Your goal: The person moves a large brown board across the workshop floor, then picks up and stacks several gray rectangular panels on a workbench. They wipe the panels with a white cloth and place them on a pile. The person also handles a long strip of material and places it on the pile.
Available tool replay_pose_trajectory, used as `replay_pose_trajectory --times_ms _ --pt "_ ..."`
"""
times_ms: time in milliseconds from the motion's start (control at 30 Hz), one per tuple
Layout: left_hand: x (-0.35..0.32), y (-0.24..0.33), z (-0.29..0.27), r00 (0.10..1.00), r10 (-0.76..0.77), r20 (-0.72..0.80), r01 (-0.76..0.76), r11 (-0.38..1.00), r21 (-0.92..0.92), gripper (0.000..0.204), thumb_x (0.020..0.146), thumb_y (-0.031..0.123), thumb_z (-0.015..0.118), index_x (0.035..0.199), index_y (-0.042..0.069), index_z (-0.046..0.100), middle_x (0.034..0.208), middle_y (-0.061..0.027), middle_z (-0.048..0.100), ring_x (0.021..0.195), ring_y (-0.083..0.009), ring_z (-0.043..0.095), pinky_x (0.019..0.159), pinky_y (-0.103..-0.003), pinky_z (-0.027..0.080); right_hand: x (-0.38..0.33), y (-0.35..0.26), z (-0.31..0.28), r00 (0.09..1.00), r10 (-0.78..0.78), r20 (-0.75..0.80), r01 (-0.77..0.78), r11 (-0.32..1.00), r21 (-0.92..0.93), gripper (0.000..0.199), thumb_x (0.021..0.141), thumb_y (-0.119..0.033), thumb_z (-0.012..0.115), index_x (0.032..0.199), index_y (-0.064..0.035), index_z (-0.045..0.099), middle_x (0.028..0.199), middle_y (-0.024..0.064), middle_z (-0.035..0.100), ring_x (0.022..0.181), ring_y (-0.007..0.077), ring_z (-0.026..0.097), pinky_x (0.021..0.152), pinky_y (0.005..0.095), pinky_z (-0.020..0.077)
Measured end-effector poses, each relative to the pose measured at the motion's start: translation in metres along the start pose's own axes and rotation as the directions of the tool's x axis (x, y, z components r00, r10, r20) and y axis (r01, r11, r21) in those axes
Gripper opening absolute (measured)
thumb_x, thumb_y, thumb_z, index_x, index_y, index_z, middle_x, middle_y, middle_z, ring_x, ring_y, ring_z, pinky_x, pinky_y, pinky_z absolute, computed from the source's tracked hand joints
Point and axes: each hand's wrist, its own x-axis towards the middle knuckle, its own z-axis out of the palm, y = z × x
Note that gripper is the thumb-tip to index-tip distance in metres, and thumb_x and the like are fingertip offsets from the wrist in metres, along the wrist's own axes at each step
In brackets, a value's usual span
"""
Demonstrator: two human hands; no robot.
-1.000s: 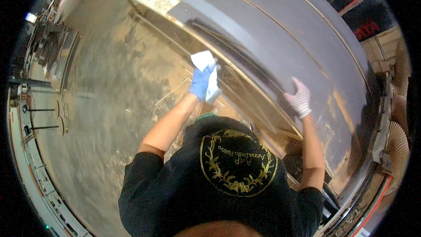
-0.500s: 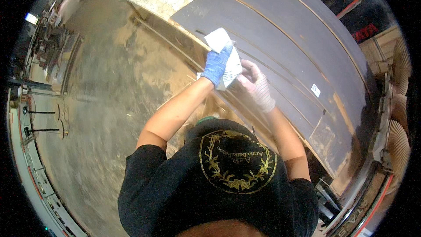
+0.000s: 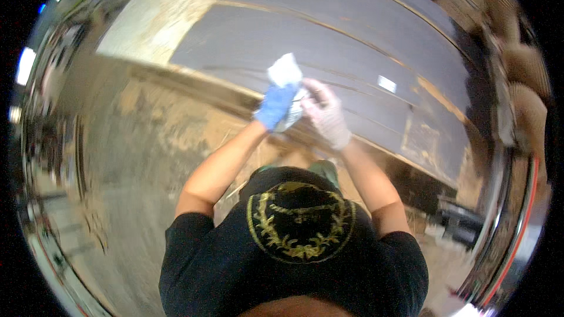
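Observation:
A white strip of printed labels [image 3: 285, 70] is held in front of me, over the near edge of the dark grey boards. My left hand [image 3: 276, 105], in a blue glove, is closed around the strip's middle, with its ends showing above and below the fist. Beside it my right hand [image 3: 330, 118], in a thin whitish glove, has its thumb and fingers curled at the strip's right edge. Motion blur hides their exact grip. One white label [image 3: 386, 84] lies on the dark grey board [image 3: 264, 35] to the right.
The boards form a wide stack, with a pale, patchy wooden sheet [image 3: 176, 20] at the far left. Corrugated rolled material [image 3: 524, 105] stands along the right rim. Dusty floor [image 3: 153, 123] lies to the left, with blurred equipment beyond.
My view has turned right, so the boards appear more level across the picture. Both hands stay together at the label strip, and the right fingers sit closer to the left hand.

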Motion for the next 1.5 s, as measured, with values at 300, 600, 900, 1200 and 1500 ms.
replay_pose_trajectory --times_ms 300,600,900,1200,1500 --pt "0.050 -0.013 0.134 0.976 -0.083 0.203 0.156 0.914 -0.375 0.021 0.089 0.023 0.052 0.098 0.003 0.055 0.082 -0.0021 0.056 0.075 -0.0109 0.053 0.064 -0.027 0.045 -0.033 0.027 -0.135 0.996 -0.009 -0.091 -0.013 0.972 -0.233 0.018 0.079 -0.015 0.061 0.096 -0.0079 0.063 0.086 0.0052 0.064 0.076 0.0145 0.061 0.069 0.0274 0.0491" --pt "0.086 -0.010 0.228 0.952 -0.180 0.248 0.208 0.974 -0.092 0.032 0.086 0.032 0.057 0.097 0.002 0.059 0.082 -0.0045 0.059 0.072 -0.0124 0.053 0.062 -0.029 0.045 -0.049 0.068 -0.222 0.958 0.217 -0.188 -0.233 0.971 -0.063 0.014 0.079 -0.013 0.059 0.087 -0.0028 0.062 0.089 0.0088 0.061 0.083 0.0195 0.059 0.076 0.0281 0.0463" --pt "0.074 -0.063 0.214 0.887 -0.274 -0.371 0.150 0.932 -0.330 0.026 0.086 0.029 0.057 0.092 0.004 0.059 0.078 -0.0011 0.056 0.066 -0.0116 0.050 0.059 -0.029 0.043 -0.013 0.062 -0.288 0.901 0.342 -0.265 -0.321 0.939 0.122 0.015 0.079 -0.006 0.062 0.094 -0.0036 0.060 0.094 0.0075 0.061 0.080 0.0142 0.056 0.075 0.0265 0.0468" --pt "0.049 -0.044 0.192 0.855 -0.339 -0.393 0.258 0.934 -0.246 0.025 0.085 0.032 0.059 0.088 0.007 0.057 0.073 0.0018 0.051 0.062 -0.0070 0.045 0.049 -0.024 0.037 0.107 0.135 -0.352 0.870 0.309 -0.384 -0.492 0.522 -0.697 0.045 0.075 -0.034 0.067 0.111 -0.0117 0.054 0.111 0.0094 0.057 0.102 0.0182 0.055 0.084 0.0335 0.0443" --pt "0.055 -0.040 0.196 0.878 -0.247 -0.410 0.209 0.968 -0.136 0.029 0.084 0.025 0.059 0.100 0.001 0.059 0.087 -0.0057 0.060 0.077 -0.0127 0.053 0.067 -0.029 0.044 0.068 0.129 -0.315 0.948 0.070 0.312 0.301 0.133 -0.944 0.056 0.075 -0.048 0.059 0.118 -0.0136 0.051 0.128 0.0068 0.045 0.124 0.0238 0.036 0.103 0.0409 0.0246"
